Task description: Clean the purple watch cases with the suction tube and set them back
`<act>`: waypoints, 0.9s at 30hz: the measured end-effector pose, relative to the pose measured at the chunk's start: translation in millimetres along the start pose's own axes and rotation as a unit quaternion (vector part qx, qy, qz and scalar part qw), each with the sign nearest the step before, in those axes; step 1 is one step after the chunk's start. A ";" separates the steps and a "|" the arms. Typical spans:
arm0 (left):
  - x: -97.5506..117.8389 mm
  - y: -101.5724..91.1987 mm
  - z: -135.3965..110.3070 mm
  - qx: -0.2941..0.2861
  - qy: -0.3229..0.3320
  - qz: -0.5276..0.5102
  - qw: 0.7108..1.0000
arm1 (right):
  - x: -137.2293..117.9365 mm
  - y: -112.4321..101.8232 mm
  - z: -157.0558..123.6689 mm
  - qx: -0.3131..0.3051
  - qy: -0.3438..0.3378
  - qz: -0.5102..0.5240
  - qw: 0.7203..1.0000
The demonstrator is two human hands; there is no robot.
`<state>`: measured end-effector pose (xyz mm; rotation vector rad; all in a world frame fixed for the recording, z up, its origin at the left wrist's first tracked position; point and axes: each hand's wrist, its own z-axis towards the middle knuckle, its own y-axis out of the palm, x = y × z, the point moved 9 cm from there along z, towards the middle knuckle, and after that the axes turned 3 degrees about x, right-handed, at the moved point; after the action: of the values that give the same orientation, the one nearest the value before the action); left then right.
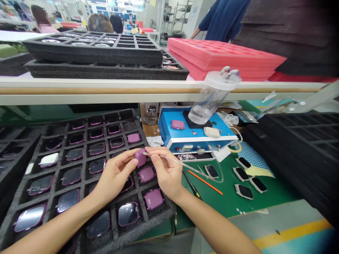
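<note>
"What do the hands have hold of?"

"The left hand (115,176) pinches a rounded mauve device casing (141,157) between thumb and fingertips, nearly closed around it. The casing is held just above the far right part of the black foam tray (137,229)."

"And the right hand?"

"The right hand (165,173) is also mostly closed, holding a thin needle-tipped clear tube (185,165) like a pen. Its tip meets the casing's edge."

"What's in the tray?"

"Rows of square compartments hold more casings. Most show glossy dark faces with mauve rims, some show plain mauve backs, and one on the tray's left side looks white."

"What's around it?"

"Just right of the tray lies a green mat (238,201) with dark-screened frames (243,191) and an orange-handled stick (205,182) on it. Beyond the tray's far right corner stands a blue bench unit (182,132) — another mauve casing (177,124) sits on top, with a clear plastic canister (209,102) beside it."
</note>
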<state>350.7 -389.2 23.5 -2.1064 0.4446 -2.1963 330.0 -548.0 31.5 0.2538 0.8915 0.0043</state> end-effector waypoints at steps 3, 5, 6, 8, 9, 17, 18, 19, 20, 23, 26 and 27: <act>-1.3 0.9 0.1 -0.001 -0.013 -0.025 1.000 | -0.4 0.9 -0.8 -0.005 -0.003 -0.012 1.000; -3.4 -0.2 0.7 0.008 -0.027 -0.046 0.999 | 1.6 2.3 -1.4 -0.018 0.010 0.004 1.000; -4.5 -1.3 0.9 0.015 -0.033 -0.057 0.998 | 3.3 3.2 -1.6 -0.026 0.022 0.018 0.999; -6.0 -3.2 0.7 0.024 -0.040 -0.084 0.995 | 7.0 3.3 -0.8 -0.031 0.048 0.028 0.998; -6.3 -4.1 0.2 0.027 -0.041 -0.100 0.994 | 9.1 3.2 0.2 -0.032 0.060 0.015 0.998; -2.9 -6.3 -4.4 0.009 -0.027 -0.142 0.989 | 13.7 17.9 11.5 -0.096 0.124 -0.150 0.976; -2.2 -6.5 -4.5 0.007 -0.023 -0.141 0.990 | 12.1 19.5 12.3 -0.106 0.124 -0.158 0.974; -1.5 -6.8 -4.5 0.005 -0.020 -0.141 0.990 | 11.1 20.7 12.8 -0.116 0.126 -0.164 0.971; -0.6 -7.4 -4.4 0.004 -0.018 -0.142 0.990 | 10.6 21.4 13.4 -0.124 0.131 -0.170 0.969; 4.4 -11.0 -4.0 0.000 -0.010 -0.133 0.991 | 11.1 19.9 16.3 -0.140 0.154 -0.184 0.961; 12.6 -14.7 -3.8 -0.013 -0.008 -0.117 0.993 | 9.6 23.1 20.9 -0.183 0.168 -0.198 0.948; 15.8 -15.7 -3.8 -0.019 -0.009 -0.111 0.994 | 8.0 25.2 22.8 -0.199 0.167 -0.201 0.944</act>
<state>348.4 -377.5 42.7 -2.2950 0.2637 -2.2984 355.2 -527.7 44.7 -0.3209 1.2445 -0.1548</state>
